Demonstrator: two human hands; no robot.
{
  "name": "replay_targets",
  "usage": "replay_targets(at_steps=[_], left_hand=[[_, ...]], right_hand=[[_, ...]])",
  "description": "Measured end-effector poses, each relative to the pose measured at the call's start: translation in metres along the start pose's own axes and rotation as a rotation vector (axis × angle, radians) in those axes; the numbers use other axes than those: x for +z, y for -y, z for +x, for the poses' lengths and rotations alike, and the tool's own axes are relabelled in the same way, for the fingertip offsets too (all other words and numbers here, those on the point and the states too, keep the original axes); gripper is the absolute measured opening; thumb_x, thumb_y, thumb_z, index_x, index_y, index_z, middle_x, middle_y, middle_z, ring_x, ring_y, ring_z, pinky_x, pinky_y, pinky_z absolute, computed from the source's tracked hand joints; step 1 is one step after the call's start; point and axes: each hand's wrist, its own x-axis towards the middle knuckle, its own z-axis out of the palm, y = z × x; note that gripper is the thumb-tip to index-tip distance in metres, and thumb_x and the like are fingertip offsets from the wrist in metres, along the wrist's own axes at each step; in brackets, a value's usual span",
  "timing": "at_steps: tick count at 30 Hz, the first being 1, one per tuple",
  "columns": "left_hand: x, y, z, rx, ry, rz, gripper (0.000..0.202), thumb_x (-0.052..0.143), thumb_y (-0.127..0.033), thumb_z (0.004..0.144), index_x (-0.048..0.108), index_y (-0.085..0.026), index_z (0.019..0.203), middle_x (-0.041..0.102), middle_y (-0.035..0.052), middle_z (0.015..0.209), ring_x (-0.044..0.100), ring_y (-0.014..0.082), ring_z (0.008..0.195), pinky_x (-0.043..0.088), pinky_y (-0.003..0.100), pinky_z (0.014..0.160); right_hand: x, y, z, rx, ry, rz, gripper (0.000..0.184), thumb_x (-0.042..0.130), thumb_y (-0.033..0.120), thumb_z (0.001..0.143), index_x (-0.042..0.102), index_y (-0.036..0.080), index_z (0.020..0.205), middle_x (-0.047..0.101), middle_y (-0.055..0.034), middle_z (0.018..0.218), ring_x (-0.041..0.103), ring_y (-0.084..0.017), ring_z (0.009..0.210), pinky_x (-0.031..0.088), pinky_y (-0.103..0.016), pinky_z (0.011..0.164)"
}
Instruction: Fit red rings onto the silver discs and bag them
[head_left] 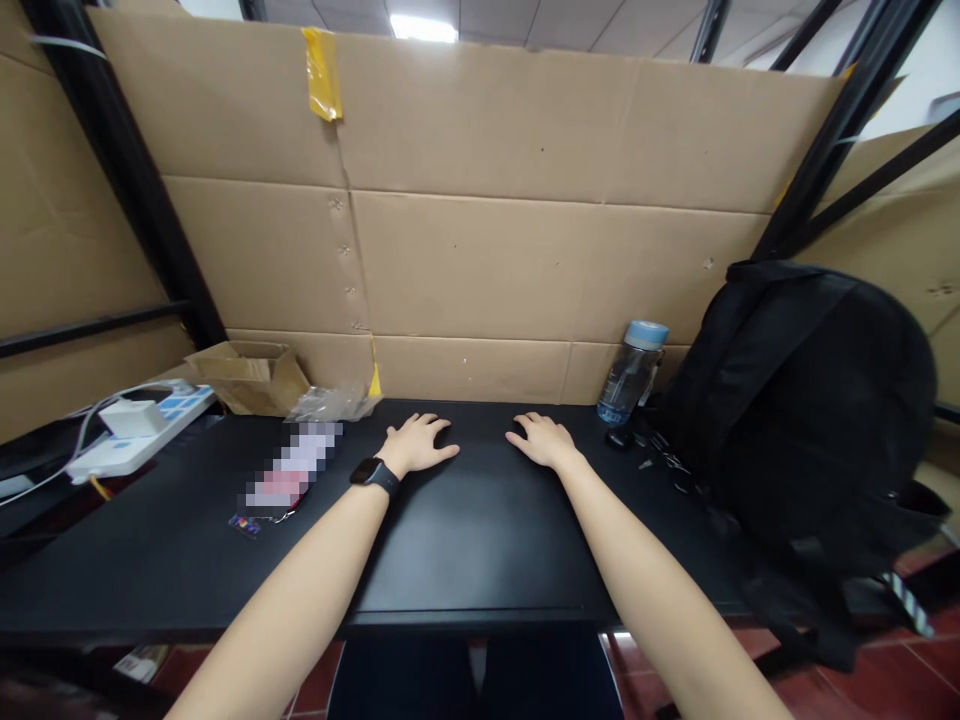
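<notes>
L hand point(418, 443) & R hand point(545, 440) palm-down on far-mid part of blk tabletop point(465, 540), apart, fingers loosely spread, thumbs angled inward. Tabletop spans scene L to R. Btl w/ blue lid point(630, 375) far R, nr blk backpack point(817, 400); open cardbd box point(255, 385) far L, white pwr strip point(124, 455) L of it.

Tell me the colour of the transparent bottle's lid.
The round lid is light blue, clearest in the head view.

We were in a makeshift workspace, whether office or workshop we couldn't tell: cardboard panels point(480, 265) walled the black counter point(472, 550) between dark posts point(120, 165), with a power strip point(124, 455) at left and a ceiling light point(424, 28) above.
</notes>
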Motion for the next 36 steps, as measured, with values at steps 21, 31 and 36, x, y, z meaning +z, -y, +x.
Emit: replay_targets(at_steps=[21, 31, 36], left_hand=[[0.002, 0.006, 0.006, -0.009, 0.126, -0.030, 0.076, 0.047, -0.074, 0.086, 0.043, -0.035, 0.151, 0.027, 0.0109, 0.165, 0.021, 0.0448, 0.150, 0.024, 0.078, 0.107], [0.002, 0.006, 0.006, -0.024, 0.136, 0.001, 0.078, 0.045, -0.075, 0.087, 0.041, -0.035, 0.153, 0.025, 0.0084, 0.166, 0.022, 0.0411, 0.151, 0.025, 0.071, 0.112], [0.006, 0.011, 0.009, 0.013, 0.092, 0.016, 0.078, 0.049, -0.073, 0.086, 0.046, -0.031, 0.152, 0.033, 0.0096, 0.163, 0.029, 0.0373, 0.149, 0.029, 0.055, 0.117]], right_hand=[[0.003, -0.016, 0.006, -0.023, 0.069, 0.039, 0.058, 0.049, 0.055, 0.096, 0.052, 0.024, 0.146, 0.047, -0.0128, 0.153, 0.053, -0.035, 0.131, 0.044, -0.047, 0.106], [-0.001, -0.008, 0.000, -0.009, 0.124, 0.056, 0.068, 0.046, 0.061, 0.095, 0.044, 0.022, 0.151, 0.038, -0.0139, 0.159, 0.040, -0.038, 0.142, 0.037, -0.057, 0.111], [-0.001, -0.004, -0.002, 0.015, 0.157, 0.057, 0.071, 0.042, 0.062, 0.097, 0.038, 0.022, 0.155, 0.029, -0.0151, 0.163, 0.028, -0.038, 0.149, 0.030, -0.059, 0.114]])
